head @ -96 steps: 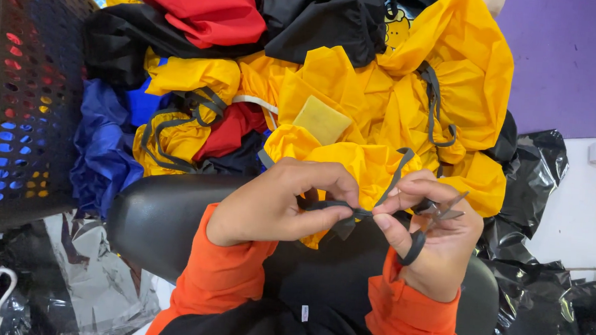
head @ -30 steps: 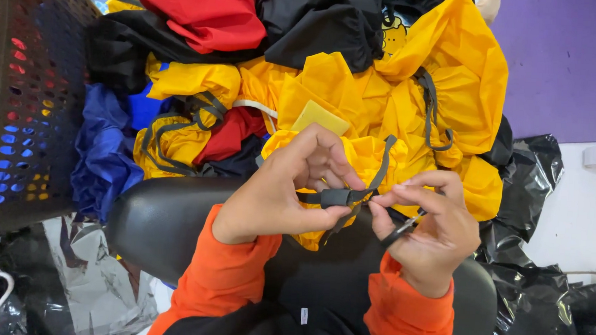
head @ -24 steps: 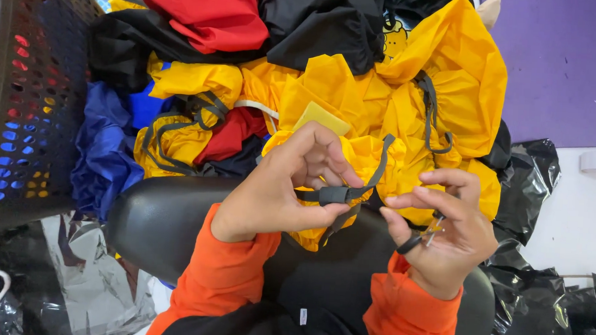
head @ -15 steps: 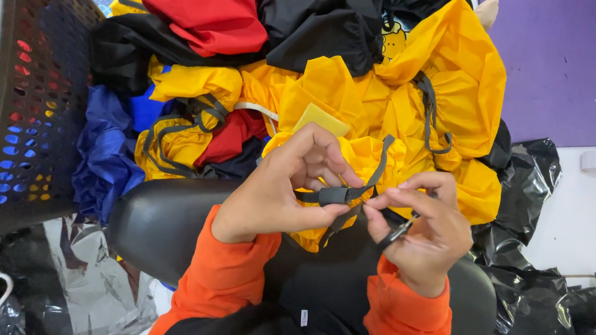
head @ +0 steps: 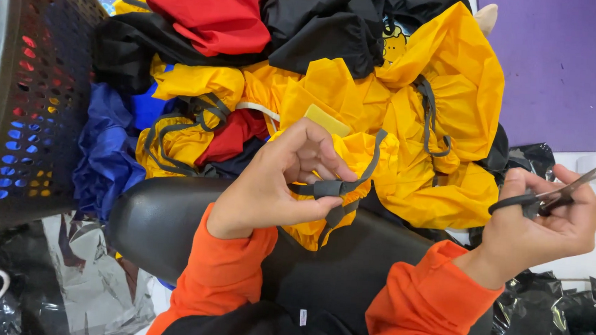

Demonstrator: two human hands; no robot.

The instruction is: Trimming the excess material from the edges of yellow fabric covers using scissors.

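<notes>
A heap of thin nylon fabric in yellow, red, black and blue (head: 356, 102) filled the upper part of the view, spreading well beyond the person's fingertips. To the far side of the left hand stood a tall black perforated plastic basket (head: 37, 92); through its round holes showed patches of red, blue and yellow cloth, though what exactly lay inside could not be told. Under both wrists sat a black padded seat with a glossy surface (head: 173, 222), and crumpled black plastic bags (head: 562, 317) lay below the right wrist.

A yellow nylon piece with a grey webbing strap (head: 393, 159) lay just past the fingertips of the left hand, its strap running down into the grip. The left hand (head: 270, 186), in an orange sleeve, was curled closed, thumb and fingers (head: 326, 155) pinching the folded grey strap end (head: 327, 188) tight between them. The right hand (head: 547, 221) was held well apart from the strap, off to the side, fingers wrapped through the loops of a pair of small black-handled scissors (head: 548, 197), whose blades pointed away from the fabric and stood slightly parted.
</notes>
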